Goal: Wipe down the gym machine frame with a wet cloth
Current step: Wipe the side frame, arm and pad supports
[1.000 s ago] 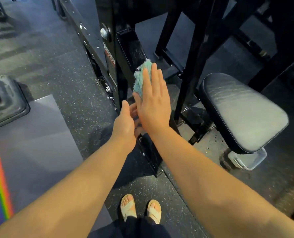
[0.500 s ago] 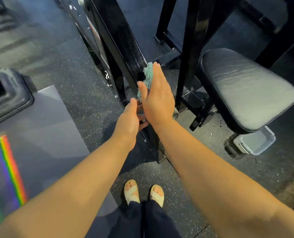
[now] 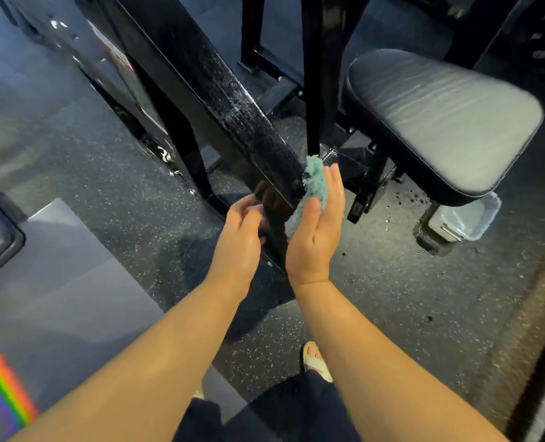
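A black, slanted bar of the gym machine frame runs from the upper left down to the floor between my hands; its surface glistens wet. My right hand presses a teal fluffy cloth flat against the bar's right side, fingers straight, thumb lying over the cloth's lower part. My left hand is at the bar's left side near its base, fingers loosely curved beside the metal; I cannot tell whether they touch it.
A dark padded seat stands to the right, with a clear plastic container on the floor beneath it. More black uprights rise behind the bar. A grey mat lies at left on the speckled rubber floor. My feet are below.
My right hand and the cloth have slid down the slanted bar toward its base. My left hand has followed lower, and my view has tipped downward.
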